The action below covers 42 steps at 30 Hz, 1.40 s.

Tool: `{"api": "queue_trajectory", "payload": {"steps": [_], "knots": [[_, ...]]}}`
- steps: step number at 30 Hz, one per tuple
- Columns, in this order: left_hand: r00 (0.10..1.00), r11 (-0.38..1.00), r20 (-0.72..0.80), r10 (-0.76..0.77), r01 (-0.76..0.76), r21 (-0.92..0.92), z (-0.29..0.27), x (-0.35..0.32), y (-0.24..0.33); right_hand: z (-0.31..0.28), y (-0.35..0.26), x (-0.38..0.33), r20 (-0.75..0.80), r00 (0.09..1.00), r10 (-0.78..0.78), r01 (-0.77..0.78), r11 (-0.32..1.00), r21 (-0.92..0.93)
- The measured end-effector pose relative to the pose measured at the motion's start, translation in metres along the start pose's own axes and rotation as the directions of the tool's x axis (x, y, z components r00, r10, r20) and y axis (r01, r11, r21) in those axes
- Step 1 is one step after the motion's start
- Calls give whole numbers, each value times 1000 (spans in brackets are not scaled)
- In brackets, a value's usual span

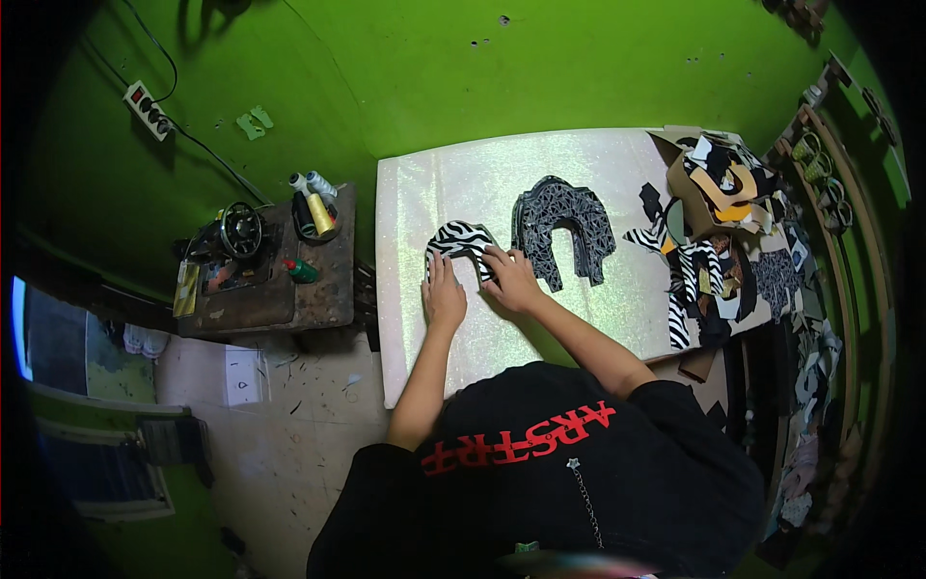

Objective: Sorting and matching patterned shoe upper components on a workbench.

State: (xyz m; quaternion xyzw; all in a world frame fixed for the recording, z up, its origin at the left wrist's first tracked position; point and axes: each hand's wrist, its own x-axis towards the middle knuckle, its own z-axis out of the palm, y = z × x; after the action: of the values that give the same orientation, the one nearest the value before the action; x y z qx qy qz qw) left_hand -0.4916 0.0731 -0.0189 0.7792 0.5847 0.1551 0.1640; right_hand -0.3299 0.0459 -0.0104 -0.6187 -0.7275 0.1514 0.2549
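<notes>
L hand [445, 289] lies flat on L leg of a black-&-white zebra-striped, arch-shaped piece [457, 234], fingers straight, close together, pointing away from the body, not clasping anything. R hand [513, 280] is on the R leg of same piece, fingers a bit bent, pointing up-left; can't tell if it's pinching the edge or just pressing. Piece is on L half of the white, shimmery-surfaced tabletop [473, 352], curved end away from the person, arch opening btwn the hands.

Just R of it, near R hand: stack of black-&-grey line-patterned arch-shaped pieces [579, 207], same way round, edges slightly uneven. Far R end of tabletop: brown cardboard box [688, 193] heaped w/ black, white & tan scraps [719, 180]; loose zebra-striped scraps [678, 323] etc. in front of it.

L of tabletop: worn dark wooden table [241, 314] w/ black spoked handwheel [241, 230], green bottle w/ red cap [302, 272], yellow thread cone [320, 214] & pale thread spools [318, 183]. White power strip [147, 111] up on bright green wall [434, 68]. Person wears black T-shirt [550, 482] w/ red lettering.
</notes>
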Motion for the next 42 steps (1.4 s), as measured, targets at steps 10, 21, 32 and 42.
{"api": "queue_trajectory", "payload": {"steps": [10,21,32,42], "knots": [[978,994,-183,102,-107,-14,2,-23,70,-33,32,-64,-328,942,76,-13,982,190],[853,847,-197,483,-512,-144,60,-27,194,-107,105,-137,-505,792,343,-301,939,165],[777,682,-39,629,-574,-453,115,-8,293,-170,176,-177,-505,775,380,-449,893,-16],[773,841,361,522,-536,-68,174,40,315,-188,210,-193,-289,838,463,-509,854,-109]]}}
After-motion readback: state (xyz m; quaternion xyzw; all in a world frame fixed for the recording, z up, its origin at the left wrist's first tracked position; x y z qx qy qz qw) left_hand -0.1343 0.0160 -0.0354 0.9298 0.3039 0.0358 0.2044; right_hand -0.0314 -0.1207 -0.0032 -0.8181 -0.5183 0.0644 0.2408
